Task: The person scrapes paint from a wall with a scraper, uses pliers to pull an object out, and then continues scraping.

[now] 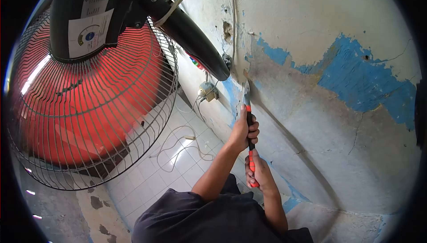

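A long-handled scraper (pixel 250 147) with a red and black grip is held in both hands, its metal blade (pixel 247 93) up against the wall near the corner. My left hand (pixel 242 129) wraps round the upper part of the handle, thumb lying along it toward the blade. Lower down, my right hand (pixel 260 170) is closed round the red end of the handle. Around the blade, the wall (pixel 289 105) shows bare grey plaster with patches of blue paint (pixel 351 78) and old whitish paint above.
A large red wall fan (pixel 93 100) with a wire cage fills the left side, its black arm (pixel 195 43) reaching toward the corner. A socket with plugs (pixel 207 92) sits beneath that arm. A loose cable (pixel 167 147) lies on the tiled floor (pixel 178 174).
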Tool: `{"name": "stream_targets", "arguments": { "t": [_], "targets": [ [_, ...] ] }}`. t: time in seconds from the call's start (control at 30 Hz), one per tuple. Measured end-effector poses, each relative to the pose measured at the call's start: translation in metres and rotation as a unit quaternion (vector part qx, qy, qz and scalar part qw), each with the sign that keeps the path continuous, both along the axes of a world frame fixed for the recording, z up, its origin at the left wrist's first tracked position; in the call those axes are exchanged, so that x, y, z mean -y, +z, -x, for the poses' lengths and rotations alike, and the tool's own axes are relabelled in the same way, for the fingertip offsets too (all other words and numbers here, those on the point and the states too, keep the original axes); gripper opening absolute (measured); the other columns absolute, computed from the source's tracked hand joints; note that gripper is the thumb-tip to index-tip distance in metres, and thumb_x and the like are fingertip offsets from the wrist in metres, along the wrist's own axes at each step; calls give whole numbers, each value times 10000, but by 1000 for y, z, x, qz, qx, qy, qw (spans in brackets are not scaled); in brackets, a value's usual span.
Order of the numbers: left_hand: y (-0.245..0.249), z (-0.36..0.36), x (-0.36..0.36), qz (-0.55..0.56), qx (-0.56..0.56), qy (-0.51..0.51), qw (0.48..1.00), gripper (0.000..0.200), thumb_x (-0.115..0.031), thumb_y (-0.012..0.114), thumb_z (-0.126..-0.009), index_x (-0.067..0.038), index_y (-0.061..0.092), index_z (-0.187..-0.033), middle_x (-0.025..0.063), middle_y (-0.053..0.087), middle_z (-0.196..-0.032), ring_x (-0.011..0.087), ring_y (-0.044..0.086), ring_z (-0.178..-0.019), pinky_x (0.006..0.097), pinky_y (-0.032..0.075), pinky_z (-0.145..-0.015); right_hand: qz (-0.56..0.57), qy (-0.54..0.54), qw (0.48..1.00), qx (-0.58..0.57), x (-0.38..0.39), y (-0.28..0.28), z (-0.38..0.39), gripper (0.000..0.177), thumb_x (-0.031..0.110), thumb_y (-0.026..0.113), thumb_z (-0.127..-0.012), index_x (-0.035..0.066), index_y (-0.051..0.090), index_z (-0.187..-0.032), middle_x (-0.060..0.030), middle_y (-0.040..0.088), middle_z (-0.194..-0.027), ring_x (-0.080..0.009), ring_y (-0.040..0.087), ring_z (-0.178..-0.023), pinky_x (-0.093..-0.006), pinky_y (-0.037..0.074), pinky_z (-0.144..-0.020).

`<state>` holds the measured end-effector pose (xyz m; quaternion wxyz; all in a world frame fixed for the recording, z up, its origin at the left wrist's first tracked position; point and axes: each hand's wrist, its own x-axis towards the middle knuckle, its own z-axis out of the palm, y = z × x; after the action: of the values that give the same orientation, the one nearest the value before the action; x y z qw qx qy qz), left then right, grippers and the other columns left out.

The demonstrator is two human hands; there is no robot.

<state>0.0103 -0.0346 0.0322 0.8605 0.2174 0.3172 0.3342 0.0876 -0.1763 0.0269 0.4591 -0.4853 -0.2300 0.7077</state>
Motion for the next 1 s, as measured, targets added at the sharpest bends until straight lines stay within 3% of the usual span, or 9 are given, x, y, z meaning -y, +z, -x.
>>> {"name": "stream_targets", "arguments": {
  "t": [0.27, 0.5, 0.7, 0.83, 1.0],
  "targets": [
    [0, 5, 4, 26, 12, -34, 999, 530, -662, 300, -941, -155, 393, -818, -72, 267, -580, 51, 237, -431, 235, 242, -415, 27, -18, 999, -19, 6, -6, 9, 523, 555, 358, -979, 60, 460, -843, 10, 385, -543, -84, 362, -344, -278, 383, -325],
    [2, 5, 7, 25, -7, -46, 999, 530, -663, 303, -941, -157, 389, -808, -73, 262, -577, 52, 237, -431, 230, 228, -414, 20, -30, 999, 2, 8, -9, 19, 553, 599, 356, -959, 60, 448, -875, 13, 362, -533, -88, 327, -329, -284, 373, -319],
    [9, 8, -7, -1, -20, 8, 1000, 545, -672, 321, -932, -147, 389, -804, -73, 257, -583, 52, 222, -437, 227, 224, -411, 14, -3, 1000, 9, -13, -2, 14, 551, 593, 360, -961, 55, 447, -883, 14, 356, -531, -86, 327, -331, -283, 370, -320],
    [2, 8, 6, 28, 4, -46, 999, 546, -670, 323, -932, -143, 400, -814, -72, 255, -583, 51, 227, -444, 226, 228, -417, 17, -25, 1000, 7, 7, -5, 21, 544, 587, 359, -965, 57, 451, -882, 15, 359, -533, -83, 329, -338, -276, 363, -321],
    [2, 8, -8, 1, -12, 4, 1000, 547, -676, 323, -929, -144, 395, -823, -69, 256, -582, 53, 234, -444, 231, 232, -418, 13, -2, 1000, 1, -12, -3, 10, 540, 576, 361, -968, 53, 455, -869, 7, 362, -530, -87, 332, -335, -280, 367, -317]
  ]
}}
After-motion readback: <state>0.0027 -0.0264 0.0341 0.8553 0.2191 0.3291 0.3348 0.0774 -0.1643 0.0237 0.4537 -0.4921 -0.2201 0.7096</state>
